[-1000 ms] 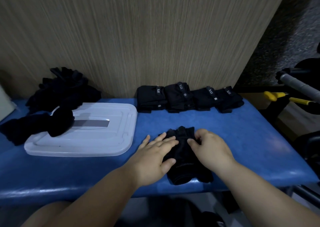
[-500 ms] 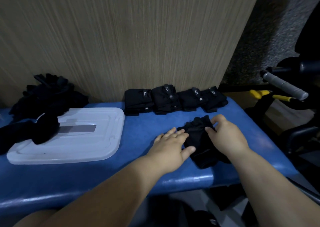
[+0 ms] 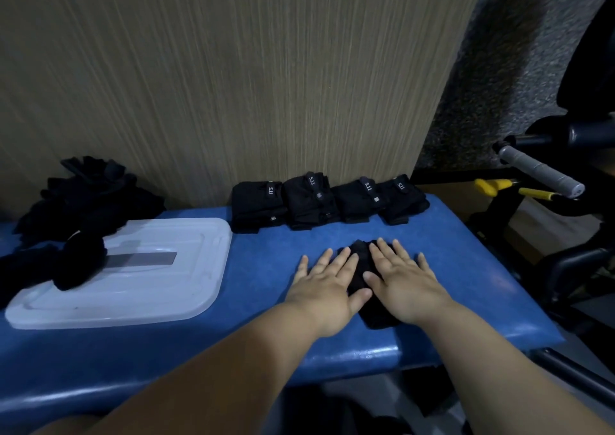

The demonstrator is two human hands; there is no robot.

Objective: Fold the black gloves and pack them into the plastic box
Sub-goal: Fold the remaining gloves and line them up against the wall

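A black glove (image 3: 361, 265) lies on the blue padded bench (image 3: 253, 345), near its front right. My left hand (image 3: 329, 286) and my right hand (image 3: 404, 280) rest flat on top of it, side by side, fingers spread, pressing it down. Most of the glove is hidden under them. Several folded black gloves (image 3: 327, 200) stand in a row against the wall behind. A white plastic box lid (image 3: 139, 288) lies at the left, with a loose black glove (image 3: 80, 261) draped over its left end.
A heap of unfolded black gloves (image 3: 86, 195) sits at the far left by the wooden wall. Exercise equipment with a grey-wrapped handle (image 3: 542, 177) and yellow parts (image 3: 499, 187) stands right of the bench. The bench's front edge runs just below my wrists.
Both hands have flattened out on the glove; before, the right hand's fingers were curled over the glove's far end. The view has shifted slightly.
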